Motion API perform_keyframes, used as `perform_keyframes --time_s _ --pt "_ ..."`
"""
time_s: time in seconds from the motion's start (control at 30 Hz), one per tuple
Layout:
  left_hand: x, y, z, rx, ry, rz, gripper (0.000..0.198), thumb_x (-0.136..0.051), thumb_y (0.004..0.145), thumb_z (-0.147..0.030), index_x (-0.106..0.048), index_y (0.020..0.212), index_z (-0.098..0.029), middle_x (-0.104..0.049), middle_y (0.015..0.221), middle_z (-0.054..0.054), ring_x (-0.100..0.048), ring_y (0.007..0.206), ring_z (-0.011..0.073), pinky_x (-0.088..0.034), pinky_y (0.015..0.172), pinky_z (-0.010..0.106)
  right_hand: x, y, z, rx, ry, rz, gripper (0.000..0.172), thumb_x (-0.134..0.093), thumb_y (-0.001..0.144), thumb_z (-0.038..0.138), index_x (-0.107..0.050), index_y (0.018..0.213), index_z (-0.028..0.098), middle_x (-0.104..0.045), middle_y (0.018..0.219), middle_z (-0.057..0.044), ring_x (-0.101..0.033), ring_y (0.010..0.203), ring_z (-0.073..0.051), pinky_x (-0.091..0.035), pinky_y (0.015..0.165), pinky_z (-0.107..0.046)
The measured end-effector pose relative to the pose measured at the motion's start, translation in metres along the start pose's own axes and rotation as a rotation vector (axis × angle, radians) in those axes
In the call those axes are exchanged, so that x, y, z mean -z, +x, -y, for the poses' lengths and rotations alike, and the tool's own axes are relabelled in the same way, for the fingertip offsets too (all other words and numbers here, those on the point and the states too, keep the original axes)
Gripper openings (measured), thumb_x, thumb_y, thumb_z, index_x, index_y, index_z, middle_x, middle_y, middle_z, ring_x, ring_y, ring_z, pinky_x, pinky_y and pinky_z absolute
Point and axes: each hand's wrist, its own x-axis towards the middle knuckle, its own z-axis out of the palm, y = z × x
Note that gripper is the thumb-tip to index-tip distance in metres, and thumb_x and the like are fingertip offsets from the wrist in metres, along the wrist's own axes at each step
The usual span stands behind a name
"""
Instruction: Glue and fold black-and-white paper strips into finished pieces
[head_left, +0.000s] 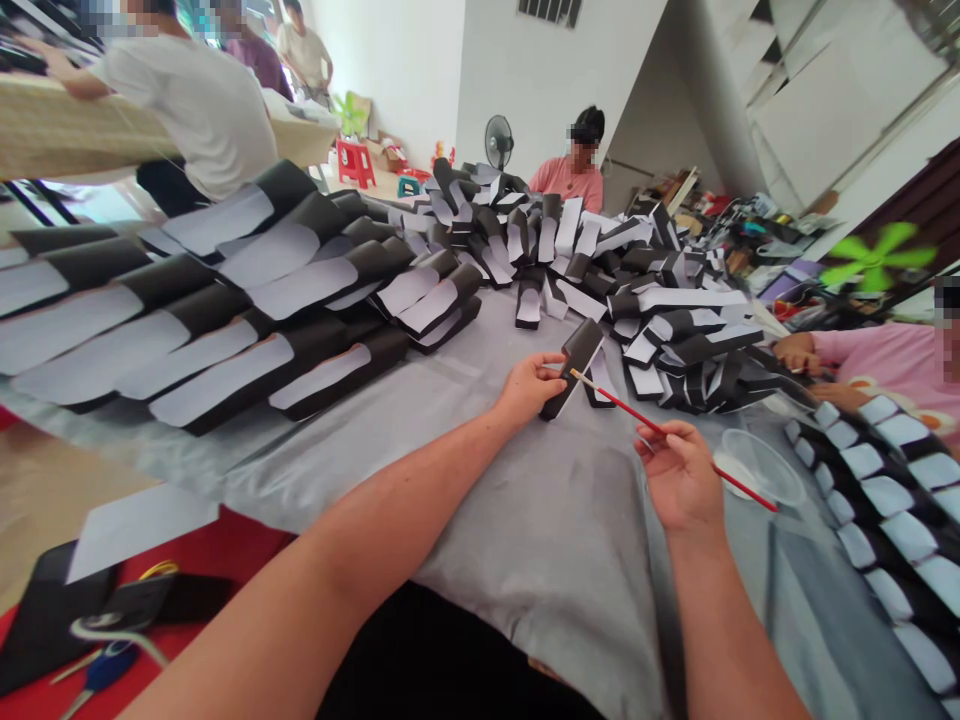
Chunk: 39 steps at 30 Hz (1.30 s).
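Note:
My left hand grips a black folded card piece with a white inner side, holding it up over the grey cloth. My right hand holds a thin red-handled brush, and its tip reaches the card's edge near my left fingers. A shallow clear plastic dish with white stuff inside lies just beyond my right hand. Many black-and-white folded card pieces lie in overlapping rows and heaps ahead of both hands.
Another person's hands and pink sleeve rest at the right, beside more card rows. Further people stand and sit behind the heaps. A white sheet, black phone and blue-handled scissors lie on red material at lower left.

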Motion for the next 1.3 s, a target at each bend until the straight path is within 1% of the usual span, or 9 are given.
perform_keyframes --time_s 0.27,0.47,0.63,0.83,1.0,1.1,1.17,1.23,1.3 --pt "0.001 0.003 0.003 -0.003 0.004 0.003 0.036 -0.068 0.064 -0.001 -0.062 0.096 -0.014 -0.067 0.065 -0.003 -0.061 0.056 0.0088 -0.047 0.060 0.022 -0.004 -0.001 0.001 0.012 -0.012 -0.017 0.012 -0.067 0.054 0.025 -0.062 0.064 0.023 -0.066 0.061 0.004 -0.063 0.066 -0.012 -0.049 0.061 -0.024" --pt "0.001 0.002 0.002 -0.005 0.015 0.001 0.036 -0.064 0.065 0.001 -0.061 0.097 -0.013 -0.067 0.065 -0.003 -0.060 0.056 0.0081 -0.046 0.060 0.021 0.000 0.000 -0.001 0.018 -0.047 0.019 0.011 -0.066 0.057 0.025 -0.061 0.067 0.023 -0.065 0.063 0.005 -0.063 0.068 -0.012 -0.048 0.063 -0.024" --pt "0.000 0.002 0.001 0.007 0.016 -0.004 0.036 -0.060 0.066 0.003 -0.060 0.098 -0.013 -0.067 0.065 -0.003 -0.060 0.056 0.0081 -0.047 0.061 0.021 0.000 -0.001 -0.002 0.026 -0.028 0.041 0.009 -0.065 0.060 0.025 -0.060 0.068 0.024 -0.066 0.065 0.005 -0.063 0.069 -0.013 -0.048 0.065 -0.026" --pt "-0.001 0.001 -0.001 0.002 0.005 -0.016 0.034 -0.060 0.067 0.005 -0.060 0.096 -0.013 -0.065 0.063 -0.004 -0.059 0.054 0.0075 -0.045 0.057 0.020 -0.003 -0.001 -0.001 0.040 -0.033 -0.001 0.009 -0.065 0.057 0.024 -0.061 0.065 0.022 -0.065 0.063 0.005 -0.062 0.066 -0.011 -0.047 0.063 -0.024" --pt "-0.001 0.000 -0.001 0.000 0.012 -0.014 0.034 -0.060 0.066 0.005 -0.060 0.096 -0.012 -0.066 0.065 -0.003 -0.060 0.056 0.0076 -0.046 0.059 0.020 -0.005 -0.002 -0.001 0.040 -0.062 0.007 0.010 -0.065 0.058 0.025 -0.061 0.066 0.022 -0.065 0.064 0.004 -0.063 0.068 -0.012 -0.047 0.063 -0.025" --pt "-0.001 0.001 -0.001 0.000 0.023 -0.018 0.034 -0.059 0.067 0.004 -0.059 0.097 -0.012 -0.066 0.066 -0.003 -0.060 0.056 0.0074 -0.046 0.057 0.020 -0.006 -0.001 0.001 0.051 -0.068 -0.030 0.011 -0.064 0.055 0.025 -0.060 0.065 0.021 -0.064 0.062 0.004 -0.061 0.065 -0.012 -0.047 0.063 -0.025" --pt "-0.001 0.001 0.000 -0.009 0.039 -0.016 0.033 -0.058 0.068 0.003 -0.059 0.098 -0.013 -0.066 0.067 -0.003 -0.059 0.055 0.0077 -0.046 0.056 0.020 -0.004 0.001 0.004 0.073 -0.056 -0.078 0.012 -0.061 0.054 0.025 -0.057 0.065 0.021 -0.063 0.061 0.004 -0.060 0.064 -0.012 -0.047 0.063 -0.026" --pt "-0.001 0.002 0.001 -0.030 0.059 -0.027 0.032 -0.057 0.069 0.001 -0.060 0.097 -0.013 -0.065 0.067 -0.003 -0.059 0.056 0.0081 -0.046 0.057 0.021 -0.001 0.004 0.010 0.128 -0.086 -0.180 0.012 -0.057 0.056 0.026 -0.055 0.067 0.022 -0.061 0.062 0.004 -0.060 0.066 -0.013 -0.046 0.062 -0.026" --pt "0.000 0.004 0.002 -0.071 0.093 -0.060 0.031 -0.056 0.069 0.000 -0.059 0.097 -0.014 -0.064 0.067 -0.003 -0.059 0.057 0.0084 -0.046 0.058 0.021 0.006 0.007 0.017 0.247 -0.232 -0.351 0.012 -0.054 0.061 0.028 -0.055 0.071 0.022 -0.060 0.067 0.004 -0.061 0.070 -0.014 -0.047 0.064 -0.027"
